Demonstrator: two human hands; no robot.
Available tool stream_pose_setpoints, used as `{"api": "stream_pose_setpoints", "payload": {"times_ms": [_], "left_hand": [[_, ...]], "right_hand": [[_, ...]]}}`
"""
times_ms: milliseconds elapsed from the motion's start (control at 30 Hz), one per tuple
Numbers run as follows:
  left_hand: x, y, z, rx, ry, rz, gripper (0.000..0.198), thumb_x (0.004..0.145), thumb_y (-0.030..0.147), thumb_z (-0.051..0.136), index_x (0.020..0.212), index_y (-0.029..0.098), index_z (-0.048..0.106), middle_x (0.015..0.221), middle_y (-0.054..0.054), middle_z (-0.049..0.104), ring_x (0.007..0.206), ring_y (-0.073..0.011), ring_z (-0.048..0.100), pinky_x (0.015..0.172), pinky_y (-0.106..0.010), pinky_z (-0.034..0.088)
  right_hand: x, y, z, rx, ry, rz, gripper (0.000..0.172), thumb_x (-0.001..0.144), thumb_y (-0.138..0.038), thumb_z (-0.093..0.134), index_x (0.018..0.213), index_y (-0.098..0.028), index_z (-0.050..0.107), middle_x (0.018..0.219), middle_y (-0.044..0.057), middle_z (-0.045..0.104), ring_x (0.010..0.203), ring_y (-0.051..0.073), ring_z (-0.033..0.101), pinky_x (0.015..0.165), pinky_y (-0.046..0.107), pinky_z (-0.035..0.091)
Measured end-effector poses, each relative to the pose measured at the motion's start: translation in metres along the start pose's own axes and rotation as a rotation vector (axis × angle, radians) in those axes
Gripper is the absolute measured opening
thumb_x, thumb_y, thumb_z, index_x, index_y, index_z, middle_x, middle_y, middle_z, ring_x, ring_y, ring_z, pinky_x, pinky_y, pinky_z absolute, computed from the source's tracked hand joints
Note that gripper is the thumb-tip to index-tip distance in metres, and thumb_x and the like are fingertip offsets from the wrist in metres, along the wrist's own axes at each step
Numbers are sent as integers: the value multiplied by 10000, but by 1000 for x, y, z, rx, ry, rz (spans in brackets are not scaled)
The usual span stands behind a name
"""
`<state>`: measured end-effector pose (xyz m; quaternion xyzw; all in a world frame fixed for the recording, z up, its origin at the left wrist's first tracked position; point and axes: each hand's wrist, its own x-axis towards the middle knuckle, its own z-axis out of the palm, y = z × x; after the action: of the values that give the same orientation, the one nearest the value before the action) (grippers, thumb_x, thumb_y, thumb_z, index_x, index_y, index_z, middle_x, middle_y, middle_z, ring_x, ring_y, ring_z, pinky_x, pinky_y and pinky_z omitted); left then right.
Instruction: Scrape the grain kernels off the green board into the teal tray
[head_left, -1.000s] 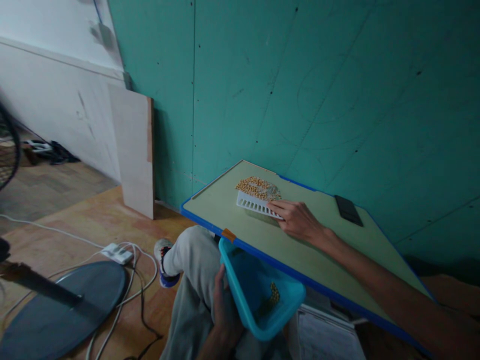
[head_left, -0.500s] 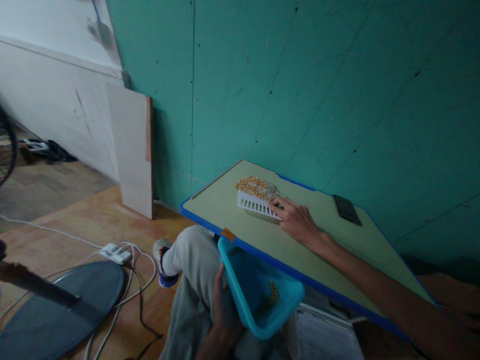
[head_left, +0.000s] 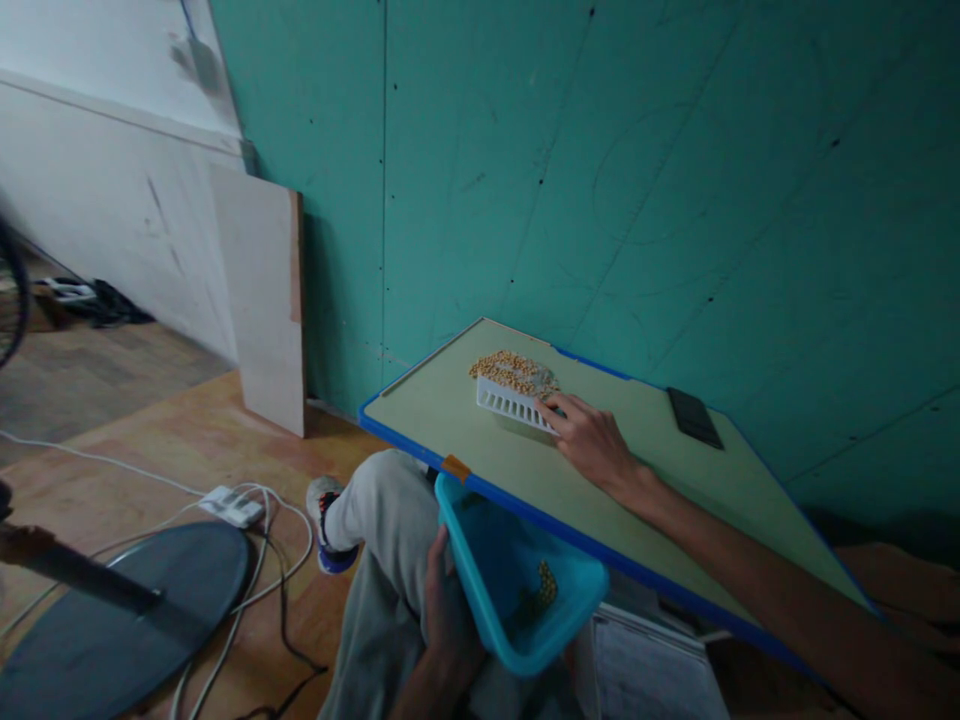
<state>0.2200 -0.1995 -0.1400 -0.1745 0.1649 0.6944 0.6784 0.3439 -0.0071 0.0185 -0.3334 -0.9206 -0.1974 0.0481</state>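
Observation:
My right hand [head_left: 589,438] reaches across a low green table with a blue rim [head_left: 480,470] and grips the near right corner of a white slotted basket [head_left: 512,405]. A heap of yellow grains [head_left: 512,370] lies on the table just behind that basket. My left hand [head_left: 448,620] holds the left side of a light blue plastic tub [head_left: 480,585] in my lap, just below the table's front edge. A small cluster of grains [head_left: 546,583] lies inside the tub.
A black flat device [head_left: 694,417] lies at the table's far right by the teal wall. On the floor to the left are a fan's round base [head_left: 120,620], a white power strip [head_left: 233,506] with cables, and a leaning board [head_left: 262,310].
My right hand slid its fingers a little further onto the white basket's corner and nudged it slightly away. The left hand and the tub stayed put.

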Motion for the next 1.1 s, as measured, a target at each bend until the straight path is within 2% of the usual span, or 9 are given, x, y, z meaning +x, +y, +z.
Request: {"api": "stream_pose_setpoints", "payload": {"times_ms": [133,200,267,333,533,733,900,1000,1100], "left_hand": [[-5,-1,10,58,75,-10,414,1049,453,663,811,181,866,852,-138,856,1016,-364,833,1050,-507,622],[-6,-1,12,64,72,-4,409,1051,450,657,857,164,877,910,-158,865,1030,-373,829,1046,-518,618],[-7,-1,13,71,104,15,412,1074,415,619,889,157,881,881,-150,859,1005,-363,831,1033,-510,619],[-7,-1,13,66,112,14,399,1077,390,617,871,165,874,819,-125,844,974,-349,833,1026,-494,617],[-8,-2,14,-13,95,67,243,995,315,763,778,242,845,605,-23,746,847,-300,822,972,-433,634],[-10,-2,16,-18,106,71,266,1023,345,729,805,246,845,638,-23,765,854,-297,830,987,-434,640],[-5,-2,12,51,63,5,400,1045,440,668,784,191,841,826,-126,838,954,-353,830,975,-483,647],[-5,-3,12,68,92,37,400,1044,443,666,785,191,838,778,-115,823,956,-358,833,973,-484,650],[-7,-2,14,80,130,40,395,1071,420,622,869,192,873,738,-102,812,959,-345,836,984,-474,652]], "right_hand": [[-2,1,2,12,30,7,544,997,-38,632,1519,-183,677,1355,146,764,1269,273,699,772,300,589],[-2,1,2,14,30,10,541,1001,-52,634,1522,-192,680,1352,146,763,1259,274,697,739,296,573],[-3,0,2,14,30,18,520,1019,-71,623,1518,-202,689,1354,149,762,1256,271,694,721,289,557],[-4,0,3,15,38,27,510,1028,-82,623,1516,-212,695,1361,148,763,1262,268,689,716,281,542],[-6,2,5,16,102,12,538,987,-59,669,1497,-225,711,1334,128,785,1236,255,699,667,268,497],[-9,4,5,12,134,-4,563,965,-46,673,1498,-222,720,1320,134,796,1222,254,705,657,266,491],[-14,4,6,10,132,-10,564,971,-60,665,1508,-223,715,1340,129,786,1212,260,702,637,284,497],[-16,4,7,17,147,-19,558,955,-54,677,1484,-226,726,1314,120,793,1194,256,704,627,274,476],[-17,4,7,42,188,-39,515,967,-62,679,1444,-246,748,1265,92,804,1161,238,716,612,268,441]]}}
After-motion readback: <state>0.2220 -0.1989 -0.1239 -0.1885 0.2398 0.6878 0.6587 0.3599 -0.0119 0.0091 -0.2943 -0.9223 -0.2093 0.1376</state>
